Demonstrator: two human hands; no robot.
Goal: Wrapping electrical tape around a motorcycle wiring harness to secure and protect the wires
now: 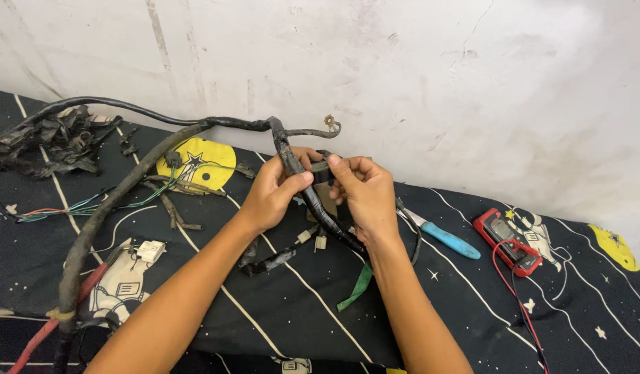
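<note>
I note the taped wire harness (pixel 292 166) held up between both hands over the black patterned cloth (pixel 472 305), near the wall. I judge it light, limp along its run, stiffer where wrapped, with tacky tape; best gripped on the wrapped trunk, not the bare ends. Its long axis here runs from upper left down to lower right, the ring terminal (pixel 330 124) pointing up-right. My left hand (pixel 273 194) is closed round the trunk; my right hand (pixel 361 190) pinches a small dark piece at the branch. A blue-handled tool (pixel 448 240) and red multimeter (pixel 507 239) lie to the right.
</note>
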